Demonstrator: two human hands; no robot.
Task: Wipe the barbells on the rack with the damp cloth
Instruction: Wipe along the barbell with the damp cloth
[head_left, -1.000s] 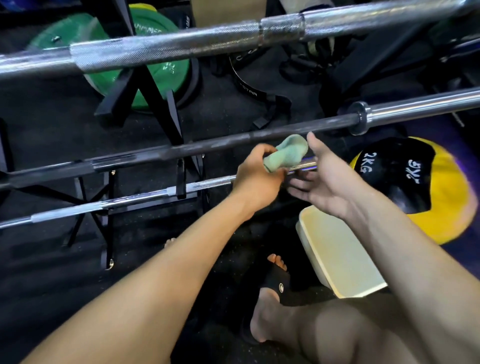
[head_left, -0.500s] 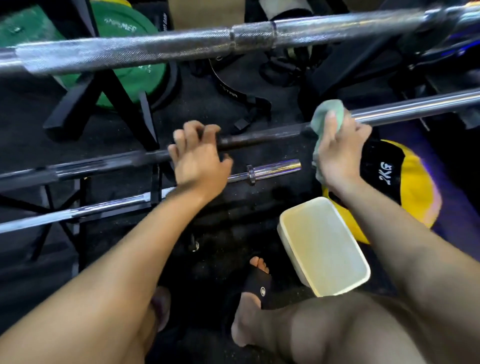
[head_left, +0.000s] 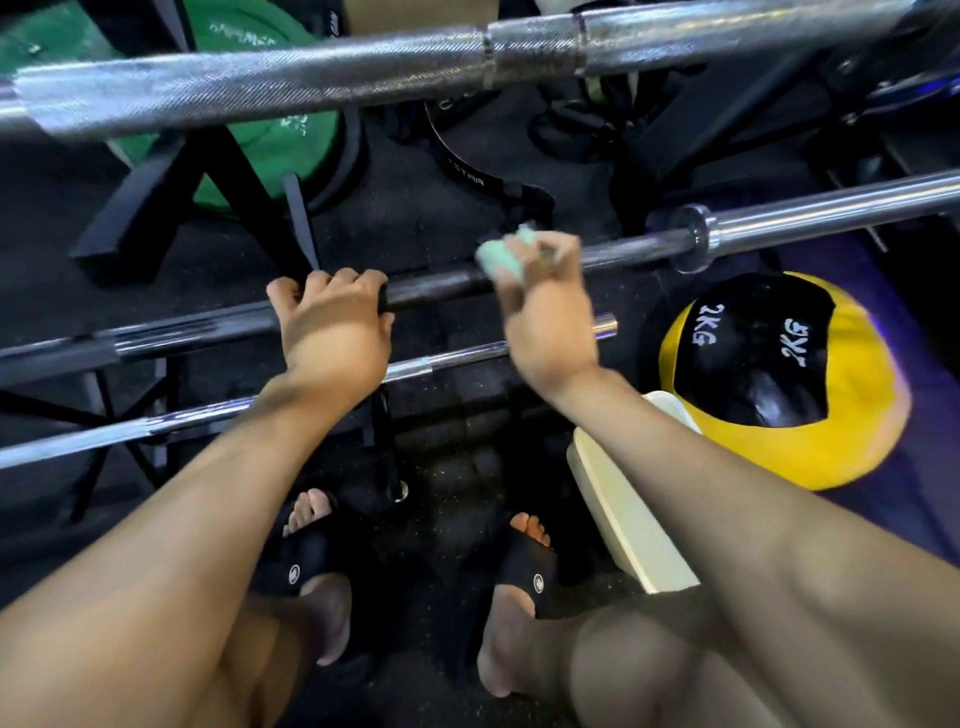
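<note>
Three barbells lie across the black rack (head_left: 306, 234). A thick knurled steel barbell (head_left: 311, 78) runs along the top. Below it sits a dark middle barbell (head_left: 441, 283) with a chrome sleeve at the right. A thin chrome lower barbell (head_left: 457, 358) lies nearest me. My left hand (head_left: 332, 322) grips the middle barbell from above. My right hand (head_left: 545, 317) holds a pale green cloth (head_left: 501, 257) wrapped round the same bar, just right of the left hand and blurred by motion.
A cream plastic tub (head_left: 623, 519) sits on the dark floor under my right forearm. A yellow and black 2 kg medicine ball (head_left: 779, 384) lies to the right. A green weight plate (head_left: 249, 135) leans behind the rack. My sandalled feet are below.
The cloth passed from my left hand to my right. My left hand gripped the middle barbell. My right hand slid the cloth leftward along that bar, from beside the collar toward the left hand.
</note>
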